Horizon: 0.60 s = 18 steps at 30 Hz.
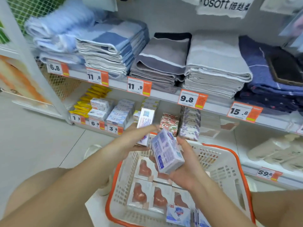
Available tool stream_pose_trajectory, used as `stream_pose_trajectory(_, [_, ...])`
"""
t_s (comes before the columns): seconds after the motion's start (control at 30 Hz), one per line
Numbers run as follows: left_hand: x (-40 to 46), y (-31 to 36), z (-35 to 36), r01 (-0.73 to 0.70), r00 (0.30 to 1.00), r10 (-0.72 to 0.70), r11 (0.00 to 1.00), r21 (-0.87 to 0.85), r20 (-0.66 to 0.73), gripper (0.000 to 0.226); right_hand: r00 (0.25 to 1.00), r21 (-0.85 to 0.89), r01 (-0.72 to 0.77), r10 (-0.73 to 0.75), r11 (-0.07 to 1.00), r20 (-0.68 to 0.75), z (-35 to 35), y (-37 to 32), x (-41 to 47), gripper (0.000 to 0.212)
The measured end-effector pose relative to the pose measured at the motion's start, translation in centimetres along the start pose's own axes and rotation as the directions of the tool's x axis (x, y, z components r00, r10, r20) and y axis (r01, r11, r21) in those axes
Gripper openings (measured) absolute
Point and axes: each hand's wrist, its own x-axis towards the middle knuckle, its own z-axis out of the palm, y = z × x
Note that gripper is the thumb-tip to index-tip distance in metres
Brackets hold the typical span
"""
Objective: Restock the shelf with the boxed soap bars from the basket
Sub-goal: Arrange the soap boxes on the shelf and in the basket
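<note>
Both hands are working above the white basket (229, 163) with its orange rim, each closed around a boxed soap bar. Her or his left hand (136, 136) is gripping a pale blue-and-white soap box (146, 122) held upright, raised toward the lower shelf (211, 104), just near the rows of boxed soap already standing there. Right hand (185, 167) is cradling a second soap box (166, 152) tilted on its end, fingers curled under and around it, over the middle of the basket. Lying in the basket are flat packs with pink soap (139, 194) showing through, and another blue soap box (178, 213) is sitting at the near edge. Folded towels (213, 63) are stacked on the upper shelf behind orange price tags (192, 99).
</note>
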Motion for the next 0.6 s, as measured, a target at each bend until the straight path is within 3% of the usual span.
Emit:
stream_pose_trajectory(0.1, [0.1, 1.3, -2.2, 0.009, 1.0, -0.01, 0.995, -0.1, -0.012, 0.033, 0.997, 0.083, -0.039, 0.045, 0.996, -0.068, -0.3, 0.3, 1.2, 0.038])
stream_pose_trajectory(0.2, [0.3, 2.5, -3.0, 0.025, 1.0, -0.025, 0.98, -0.197, 0.004, 0.019, 0.999, 0.072, -0.023, 0.026, 0.997, -0.037, 0.2, 0.0, 1.8, 0.032])
stream_pose_trajectory(0.3, [1.1, 3.1, -2.5, -0.001, 0.998, 0.011, 0.989, -0.15, 0.066, 0.023, 0.997, 0.083, 0.072, -0.072, 0.994, -0.009, 0.4, -1.3, 2.0, 0.051])
stream_pose_trajectory(0.37, [1.4, 3.3, -2.0, -0.033, 0.992, 0.037, 0.999, -0.033, 0.118, 0.033, 0.991, -0.03, 0.131, -0.132, 0.991, -0.022, 0.0, -2.3, 1.9, 0.034])
stream_pose_trajectory(0.43, [1.6, 3.0, -1.4, -0.044, 0.987, 0.039, 0.999, 0.032, 0.154, 0.039, 0.986, -0.184, 0.154, -0.162, 0.971, -0.031, -0.1, -3.2, 1.7, 0.035])
stream_pose_trajectory(0.53, [1.7, 2.9, -0.8, -0.011, 0.984, 0.019, 0.999, -0.043, 0.176, 0.04, 0.98, -0.268, 0.176, -0.193, 0.947, -0.04, -0.2, -3.8, 1.4, 0.055])
stream_pose_trajectory(0.6, [1.7, 2.8, -0.8, 0.013, 0.983, 0.011, 0.992, -0.126, 0.182, 0.038, 0.972, -0.259, 0.196, -0.223, 0.946, -0.079, -0.4, -4.0, 1.2, 0.039])
